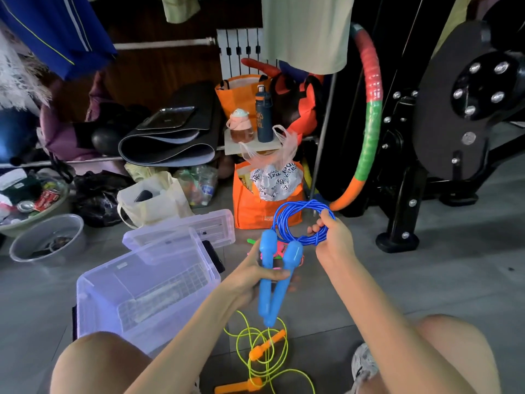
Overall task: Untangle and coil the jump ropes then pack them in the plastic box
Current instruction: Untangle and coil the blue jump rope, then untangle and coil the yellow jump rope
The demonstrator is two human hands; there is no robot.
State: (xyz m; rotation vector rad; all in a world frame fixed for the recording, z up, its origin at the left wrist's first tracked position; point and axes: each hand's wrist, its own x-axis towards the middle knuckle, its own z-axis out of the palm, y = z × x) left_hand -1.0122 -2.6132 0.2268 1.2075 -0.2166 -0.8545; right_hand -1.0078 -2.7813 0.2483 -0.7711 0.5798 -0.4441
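My left hand (252, 277) grips the two blue handles (277, 277) of a blue jump rope together. Its blue cord (295, 220) is gathered in several loops, which my right hand (332, 237) pinches at their right side. The clear plastic box (136, 288) stands open on the floor to the left, and its lid (184, 228) lies just behind it. A yellow-green rope with orange handles (265, 354) lies loose on the floor below my hands. A pink rope (277, 248) shows partly behind the blue handles.
An orange bag (264, 211) stuffed with plastic bags stands behind the blue loops. A padded hoop (369, 115) and a black exercise machine (454, 123) fill the right. Grey bowls (45, 237), a cloth bag (153, 200) and rolled mats (167, 143) crowd the left. My knees frame the bottom.
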